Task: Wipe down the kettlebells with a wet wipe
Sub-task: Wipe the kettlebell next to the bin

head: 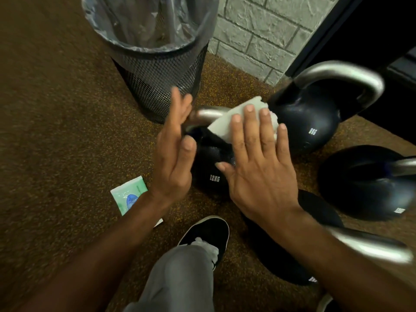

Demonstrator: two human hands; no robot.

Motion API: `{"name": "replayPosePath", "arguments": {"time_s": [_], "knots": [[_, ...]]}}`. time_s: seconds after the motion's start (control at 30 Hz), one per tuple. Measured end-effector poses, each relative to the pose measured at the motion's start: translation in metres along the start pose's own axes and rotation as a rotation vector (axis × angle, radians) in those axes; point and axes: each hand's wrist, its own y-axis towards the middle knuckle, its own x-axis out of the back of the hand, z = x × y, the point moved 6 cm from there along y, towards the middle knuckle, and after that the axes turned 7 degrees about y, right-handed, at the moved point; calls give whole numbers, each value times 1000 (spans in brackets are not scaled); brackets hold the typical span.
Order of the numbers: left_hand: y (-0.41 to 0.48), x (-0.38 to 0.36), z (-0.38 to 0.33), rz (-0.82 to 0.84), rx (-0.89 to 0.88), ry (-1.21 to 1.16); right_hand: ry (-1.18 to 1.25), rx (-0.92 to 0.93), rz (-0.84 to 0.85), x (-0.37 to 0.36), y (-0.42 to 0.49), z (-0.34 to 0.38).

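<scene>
Trouser leg (pixel 180 278) nearest; bin (pixel 157 70), wipe packet (pixel 129 194) near kettlebell (pixel 209 163).

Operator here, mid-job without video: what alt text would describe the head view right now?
The right hand presses a white wet wipe flat onto the 12KG kettlebell, while the open left hand is beside its steel handle. A mesh bin stands behind, a wipe packet lies on the floor at left, and other kettlebells sit at right.
</scene>
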Motion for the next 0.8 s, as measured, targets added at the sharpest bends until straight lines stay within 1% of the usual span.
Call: {"name": "replayPosePath", "arguments": {"time_s": [0.07, 0.13, 0.2, 0.27, 0.3, 0.37, 0.43, 0.5, 0.6, 0.7, 0.8], "knots": [[6, 6, 2, -52, 56, -107, -94, 80, 9, 5, 15, 8], [12, 8, 0, -89, 61, -162, -192, 184, 46, 5, 28, 22], [12, 8, 1, -108, 87, -186, -339, 282, 71, 2, 38, 39], [10, 9, 7, -129, 137, -178, -415, 320, 86, 2, 49, 48], [10, 11, 11, -142, 156, -163, -401, 328, 97, 5, 52, 49], [9, 14, 16, -147, 150, -128, -281, 299, 117, 15, 51, 38], [7, 16, 21, -126, 148, -114, -129, 197, 122, 24, 37, 11], [1, 16, 25, -100, 187, -114, -39, 90, 148, 29, 16, -19], [-8, 13, 24, -77, 234, -120, 16, 42, 185, 29, 5, -29], [-9, 9, 23, -143, 251, -172, -7, 81, 151, 33, 29, -2], [-7, 11, 26, -211, 313, -211, -138, 275, 189, 27, 55, 37]]}}
